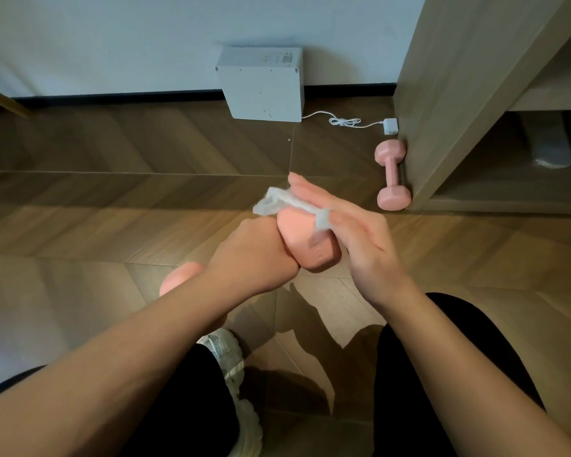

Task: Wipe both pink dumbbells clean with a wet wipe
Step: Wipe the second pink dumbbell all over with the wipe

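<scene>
Mid-wipe: left hand (254, 249) gripped held dumbbell (307, 245) by handle, left of cabinet (449, 94); right hand (360, 245) pinched wet wipe (272, 201) over its head. Against cabinet base lay second dumbbell (393, 174), seemingly unwiped: under half done.

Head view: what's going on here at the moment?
A person is wiping one pink dumbbell: the left hand grips it around the middle, and the right hand holds a wet wipe against its upper end. The second pink dumbbell lies on the floor against the wooden cabinet, with no hand on it.
</scene>
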`<state>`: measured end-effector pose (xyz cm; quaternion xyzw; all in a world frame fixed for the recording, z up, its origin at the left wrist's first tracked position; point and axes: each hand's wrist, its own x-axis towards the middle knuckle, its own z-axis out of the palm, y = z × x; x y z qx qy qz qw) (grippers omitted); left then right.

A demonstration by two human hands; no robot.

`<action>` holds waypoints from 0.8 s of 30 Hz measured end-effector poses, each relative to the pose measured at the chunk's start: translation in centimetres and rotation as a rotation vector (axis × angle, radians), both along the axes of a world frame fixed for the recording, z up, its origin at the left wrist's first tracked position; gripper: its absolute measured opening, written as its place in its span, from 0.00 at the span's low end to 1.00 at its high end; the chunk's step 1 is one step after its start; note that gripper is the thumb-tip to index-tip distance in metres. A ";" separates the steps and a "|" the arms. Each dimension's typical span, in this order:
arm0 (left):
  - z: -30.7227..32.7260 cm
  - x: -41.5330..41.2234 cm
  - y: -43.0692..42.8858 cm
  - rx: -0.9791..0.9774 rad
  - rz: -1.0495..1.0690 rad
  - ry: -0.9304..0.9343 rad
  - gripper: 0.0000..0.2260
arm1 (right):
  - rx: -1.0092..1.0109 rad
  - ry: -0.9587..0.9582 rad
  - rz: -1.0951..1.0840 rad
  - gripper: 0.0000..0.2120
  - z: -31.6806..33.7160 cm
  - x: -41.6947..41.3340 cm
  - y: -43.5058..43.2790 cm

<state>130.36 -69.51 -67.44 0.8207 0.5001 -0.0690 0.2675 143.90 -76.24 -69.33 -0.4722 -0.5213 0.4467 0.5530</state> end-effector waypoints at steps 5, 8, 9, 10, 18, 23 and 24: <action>0.5 0.1 0.4 -0.269 0.392 -0.232 0.07 | 0.045 -0.101 -0.043 0.19 -1.3 0.3 -1.0; 0.8 0.0 0.4 -0.342 0.444 -0.333 0.04 | -0.069 -0.076 -0.084 0.19 -2.0 1.0 -1.2; 1.0 0.1 0.3 -0.348 0.437 -0.361 0.05 | -0.104 -0.064 -0.095 0.19 -2.0 1.1 -1.2; 1.1 0.2 0.4 -0.345 0.433 -0.384 0.05 | -0.128 -0.057 -0.106 0.19 -2.1 1.2 -1.2; 0.8 0.2 1.0 -0.324 0.428 -0.278 0.04 | 0.066 -0.199 -0.132 0.19 -1.5 0.3 -0.9; 1.0 -0.1 1.6 -0.115 0.233 -0.012 0.09 | 0.044 -0.194 -0.123 0.18 -1.6 0.5 -0.5; 1.1 -0.3 1.7 -0.061 0.172 0.043 0.10 | 0.071 -0.210 -0.129 0.18 -1.4 0.6 -0.5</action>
